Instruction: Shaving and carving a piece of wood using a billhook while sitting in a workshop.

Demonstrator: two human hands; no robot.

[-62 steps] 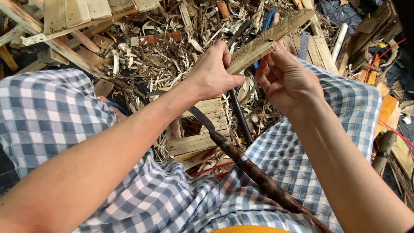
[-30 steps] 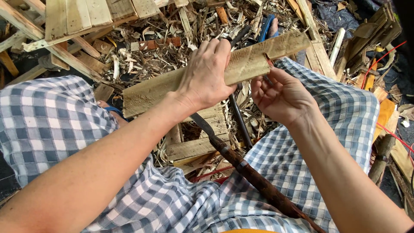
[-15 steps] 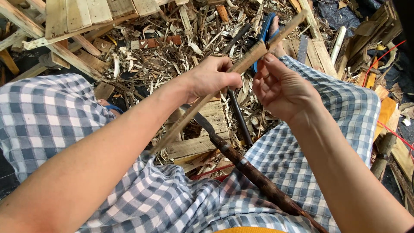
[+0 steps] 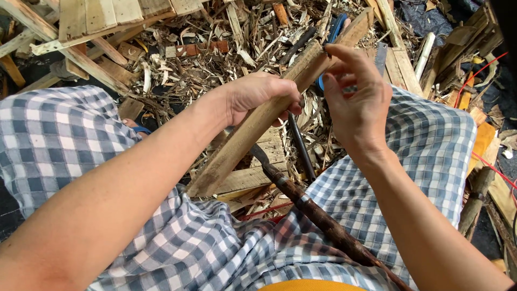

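The left hand (image 4: 261, 97) was closed around the middle of a long flat pale wooden slat (image 4: 253, 126), whose long axis ran diagonally from the lap up to the right hand (image 4: 355, 99), which pinched the upper edge with open fingers.

The left hand (image 4: 261, 97) grips a long wooden slat (image 4: 269, 110) around its middle, holding it tilted above the lap. The right hand (image 4: 358, 105) pinches the slat's upper edge with its fingertips (image 4: 329, 51). A dark-handled tool (image 4: 318, 215) rests across the checked trousers (image 4: 64, 134). Wood shavings (image 4: 215, 64) cover the ground beyond the knees.
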